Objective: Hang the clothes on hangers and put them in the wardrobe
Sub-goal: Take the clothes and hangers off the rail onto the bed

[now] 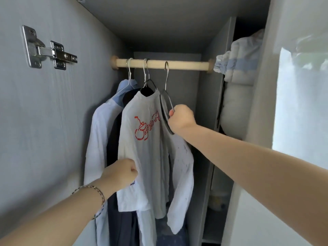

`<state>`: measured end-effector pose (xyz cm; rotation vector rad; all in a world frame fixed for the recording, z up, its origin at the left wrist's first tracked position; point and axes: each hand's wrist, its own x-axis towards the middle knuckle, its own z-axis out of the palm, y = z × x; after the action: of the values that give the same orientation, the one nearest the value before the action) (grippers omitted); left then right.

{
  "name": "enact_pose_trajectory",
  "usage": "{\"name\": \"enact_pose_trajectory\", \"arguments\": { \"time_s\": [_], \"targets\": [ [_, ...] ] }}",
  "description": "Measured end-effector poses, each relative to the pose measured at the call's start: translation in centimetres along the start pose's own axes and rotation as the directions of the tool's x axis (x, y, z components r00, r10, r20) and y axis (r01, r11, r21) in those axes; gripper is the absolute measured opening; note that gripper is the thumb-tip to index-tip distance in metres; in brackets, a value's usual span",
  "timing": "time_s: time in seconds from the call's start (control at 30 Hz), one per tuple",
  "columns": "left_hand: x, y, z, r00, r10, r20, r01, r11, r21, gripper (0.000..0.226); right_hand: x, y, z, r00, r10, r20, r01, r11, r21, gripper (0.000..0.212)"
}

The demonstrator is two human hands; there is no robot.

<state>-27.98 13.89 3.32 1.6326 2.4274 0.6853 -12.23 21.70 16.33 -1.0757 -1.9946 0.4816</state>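
Centre of frame: right hand clenched around a hanger hooked over the rail. Lower left: left hand clutching the white shirt.

Two printed marks noted, both on the white T-shirt. (1) Red script across the chest, made of small red dots, cursive, with a looped cherry-like flourish at its start. It lies just left of the right hand, which pinches the wire hanger, and well above the left hand, which grips the shirt's side. The opening letter may be a "B". The rest is not legible, and the end runs into a fold beside the hanger. (2) Small dark-blue print just right of the left hand's knuckles, partly hidden behind them: a few letters, too blurred to read.
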Motion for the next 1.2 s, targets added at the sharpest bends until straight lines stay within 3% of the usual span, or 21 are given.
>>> {"name": "enact_pose_trajectory", "arguments": {
  "time_s": [0.2, 0.3, 0.43, 0.6, 0.7, 0.83, 1.0, 1.2],
  "targets": [
    [-2.7, 1.1, 2.2, 0.999, 0.048, -0.021, -0.046, 0.996, 0.080, 0.021, -11.7, 3.7, 0.1, 0.968, 0.247, 0.038, -0.246, 0.969, -0.029, 0.037],
    [-5.5, 1.7, 5.6, 0.987, 0.138, 0.087, -0.143, 0.988, 0.058, 0.020, -18.8, 6.2, 0.1, 0.929, 0.369, 0.001, -0.369, 0.928, -0.044, 0.035],
    [-12.2, 4.0, 10.5, 0.920, 0.269, 0.287, -0.299, 0.952, 0.066, 0.024, -28.6, 9.0, -2.0, 0.851, 0.522, -0.055, -0.525, 0.845, -0.102, 0.038],
    [-21.8, 8.2, 17.8, 0.746, 0.412, 0.524, -0.498, 0.866, 0.028, 0.014, -43.4, 10.9, -6.4, 0.740, 0.657, -0.145, -0.673, 0.726, -0.143, 0.046],
    [-27.8, 10.5, 21.0, 0.650, 0.471, 0.596, -0.595, 0.804, 0.013, 0.009, -51.5, 11.1, -9.1, 0.685, 0.689, -0.237, -0.726, 0.673, -0.143, 0.050],
    [-38.1, 14.2, 23.7, 0.443, 0.590, 0.675, -0.739, 0.667, -0.097, 0.013, -63.9, 9.3, -13.5, 0.569, 0.697, -0.437, -0.804, 0.583, -0.118, 0.050],
    [-51.7, 17.9, 25.9, 0.175, 0.651, 0.738, -0.789, 0.541, -0.290, 0.017, -78.2, 5.7, -16.9, 0.418, 0.665, -0.618, -0.870, 0.489, -0.061, 0.054],
    [-65.1, 18.9, 28.8, 0.006, 0.653, 0.757, -0.802, 0.455, -0.386, 0.009, -89.9, 0.6, -16.9, 0.293, 0.615, -0.732, -0.905, 0.424, -0.006, 0.060]
  ]
}}
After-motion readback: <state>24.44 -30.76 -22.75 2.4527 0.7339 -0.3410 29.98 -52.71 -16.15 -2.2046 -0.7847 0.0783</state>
